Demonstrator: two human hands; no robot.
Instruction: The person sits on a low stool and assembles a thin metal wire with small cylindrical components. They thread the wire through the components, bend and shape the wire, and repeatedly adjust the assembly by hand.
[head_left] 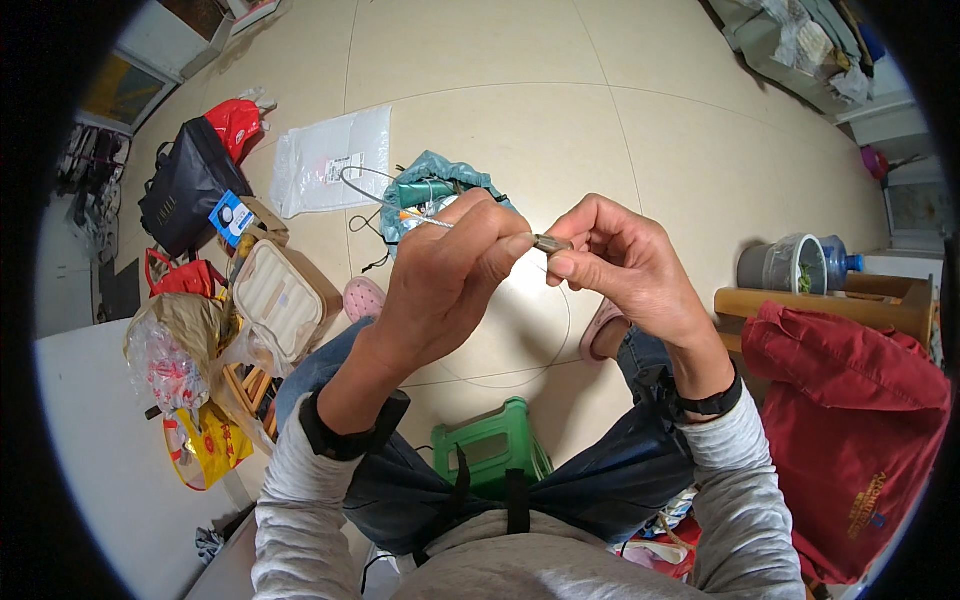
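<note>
In front of me my left hand (455, 270) is closed in a pinch around a thin grey braided cord (385, 208), whose loop sticks out past the knuckles on the left. A small dark metal end piece (550, 243) bridges the gap between my two hands. My right hand (630, 265) pinches its other end between thumb and fingers. What lies inside the fists is hidden. Beneath my hands, a teal drawstring bag (432, 167) sits open on the floor with small items in it.
A white plastic mailer (345, 160), a dark tote bag (190, 185) and a cream lidded box (275, 300) lie at left. A green stool (485, 440) stands between my legs. At right are a red cloth (840, 430) on wooden furniture and a bucket (795, 265).
</note>
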